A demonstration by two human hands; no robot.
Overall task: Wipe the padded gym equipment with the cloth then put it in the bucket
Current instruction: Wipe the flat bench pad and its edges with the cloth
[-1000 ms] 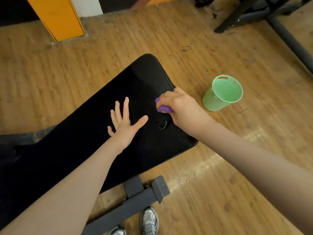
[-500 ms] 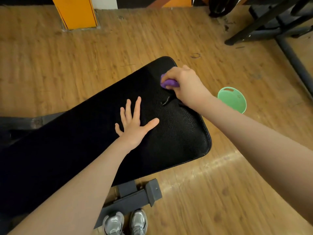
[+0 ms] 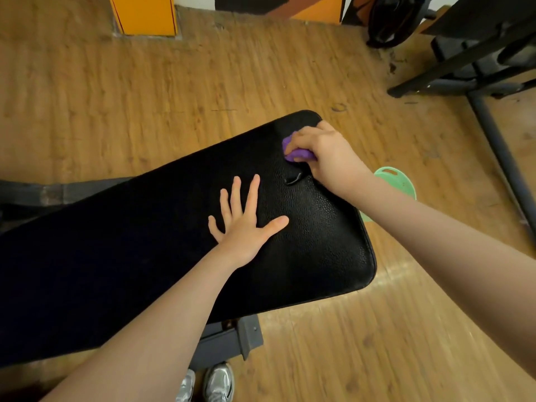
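Right hand [image 3: 324, 158] grip clenched on bunched purple cloth [image 3: 295, 152] at black padded bench's [image 3: 319, 242] 1 o'clock corner, left hand [image 3: 243, 224] flat, released; overshoot risks knocking the green plastic bucket [image 3: 401, 184].

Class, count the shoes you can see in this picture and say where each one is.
2. One shoe and the other shoe sit side by side at the bottom edge, on the floor below the bench frame; both are partly cut off.
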